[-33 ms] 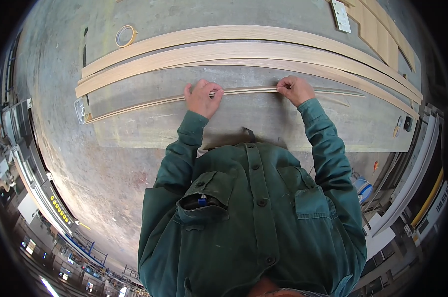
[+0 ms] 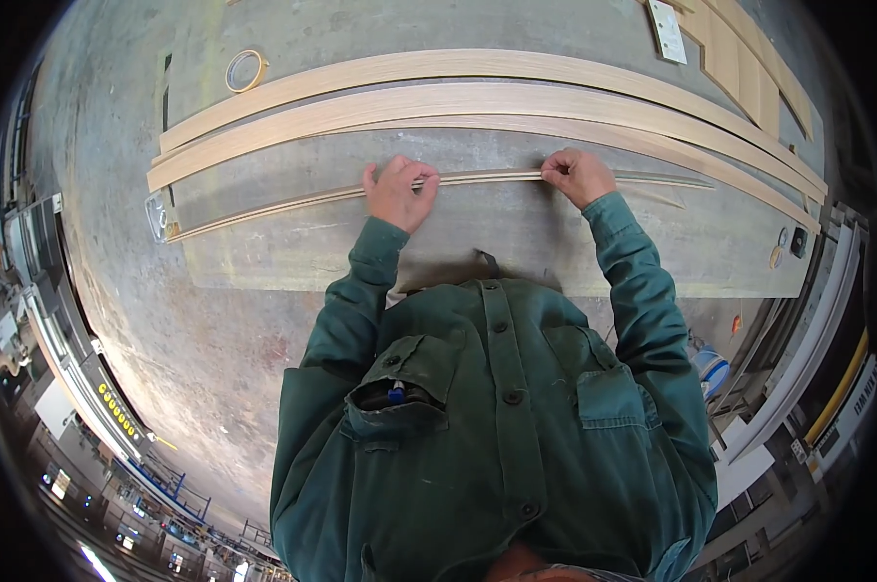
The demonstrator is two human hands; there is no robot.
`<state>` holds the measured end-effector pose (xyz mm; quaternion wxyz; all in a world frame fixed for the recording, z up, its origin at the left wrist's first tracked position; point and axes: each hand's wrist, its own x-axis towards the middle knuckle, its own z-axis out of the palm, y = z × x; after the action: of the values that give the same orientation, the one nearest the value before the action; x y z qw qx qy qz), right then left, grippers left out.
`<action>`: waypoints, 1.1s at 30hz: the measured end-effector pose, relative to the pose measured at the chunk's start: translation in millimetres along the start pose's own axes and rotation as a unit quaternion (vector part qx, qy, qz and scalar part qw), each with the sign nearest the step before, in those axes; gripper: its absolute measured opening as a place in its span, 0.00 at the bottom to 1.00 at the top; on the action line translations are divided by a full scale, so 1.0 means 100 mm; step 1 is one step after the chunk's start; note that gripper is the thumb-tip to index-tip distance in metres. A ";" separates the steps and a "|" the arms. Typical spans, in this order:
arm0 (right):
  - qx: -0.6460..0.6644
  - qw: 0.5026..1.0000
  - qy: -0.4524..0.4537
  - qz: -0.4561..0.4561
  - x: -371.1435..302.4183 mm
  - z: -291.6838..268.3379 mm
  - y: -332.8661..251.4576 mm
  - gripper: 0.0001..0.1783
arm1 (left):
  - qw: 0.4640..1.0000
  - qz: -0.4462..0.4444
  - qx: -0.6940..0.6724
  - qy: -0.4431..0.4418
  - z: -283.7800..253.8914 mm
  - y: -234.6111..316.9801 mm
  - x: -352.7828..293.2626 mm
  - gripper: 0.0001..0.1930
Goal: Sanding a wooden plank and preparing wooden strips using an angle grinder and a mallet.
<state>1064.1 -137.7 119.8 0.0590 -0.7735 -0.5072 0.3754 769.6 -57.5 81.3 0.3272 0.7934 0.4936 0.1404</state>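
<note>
Thin wooden strips [image 2: 487, 177] lie side by side across the grey worktable [image 2: 496, 218], in front of the wider boards. My left hand [image 2: 402, 191] pinches them left of centre between thumb and fingers. Farther right, my right hand [image 2: 578, 177] grips the same strips with its fingertips pressed together. Between the two hands the strips run nearly straight. Their left end reaches the table's left edge, and beyond my right hand they taper off past a short loose sliver [image 2: 663, 199]. The parts of the strips under my fingers are hidden.
Long pale wooden boards [image 2: 438, 101] stretch across the table beyond my hands. A tape roll [image 2: 246, 71] lies at the far left. A drilled plate [image 2: 667, 32] and wooden panels [image 2: 739, 68] sit at the far right. Small dark items [image 2: 798, 242] are near the right edge.
</note>
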 end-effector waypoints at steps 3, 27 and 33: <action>-0.001 1.000 0.004 -0.001 0.01 0.02 0.02 0.07 | 0.999 0.033 -0.016 0.016 0.10 0.12 0.02 0.06; -0.011 1.000 0.007 -0.011 0.00 0.02 0.00 0.09 | 0.953 0.292 0.069 -0.044 0.56 0.59 0.02 0.28; -0.018 1.000 0.007 0.006 0.01 0.03 0.06 0.09 | 0.951 0.275 0.141 -0.008 0.29 0.14 -0.06 0.27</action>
<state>1066.5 -140.9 114.0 0.0461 -0.7800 -0.5091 0.3610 792.0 -78.2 69.9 0.1651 0.9375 0.2686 0.1474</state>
